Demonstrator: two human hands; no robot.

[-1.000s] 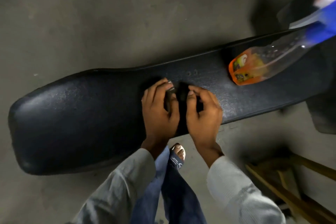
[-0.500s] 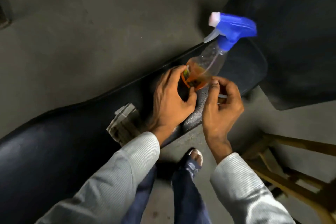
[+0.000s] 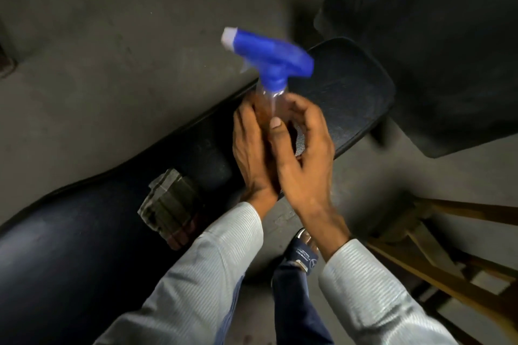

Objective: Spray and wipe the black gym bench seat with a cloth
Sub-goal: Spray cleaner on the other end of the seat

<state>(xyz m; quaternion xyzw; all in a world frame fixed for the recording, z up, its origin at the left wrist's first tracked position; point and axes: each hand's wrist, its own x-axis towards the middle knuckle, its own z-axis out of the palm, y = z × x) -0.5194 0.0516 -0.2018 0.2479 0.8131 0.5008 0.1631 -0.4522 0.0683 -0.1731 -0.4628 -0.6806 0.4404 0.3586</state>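
Observation:
The black gym bench seat (image 3: 350, 92) runs from lower left to upper right. A clear spray bottle with a blue trigger head (image 3: 273, 61) stands upright above its right part, blurred by motion. My left hand (image 3: 251, 151) wraps the bottle's body from the left. My right hand (image 3: 301, 148) cups it from the right, thumb on the front and fingers curled around. The bottle's lower body is hidden between my hands. A folded dark checked cloth (image 3: 171, 206) lies on the bench to the left of my hands, touched by neither.
A grey concrete floor (image 3: 112, 50) lies beyond the bench. A second black pad (image 3: 434, 36) stands at the upper right, close to the bench end. A wooden frame (image 3: 448, 255) is at the lower right. My sandalled foot (image 3: 304, 252) is under the bench edge.
The bottle lay on the bench a second ago while both hands rested on the cloth. Now it is raised upright between my hands, and the cloth lies free to the left.

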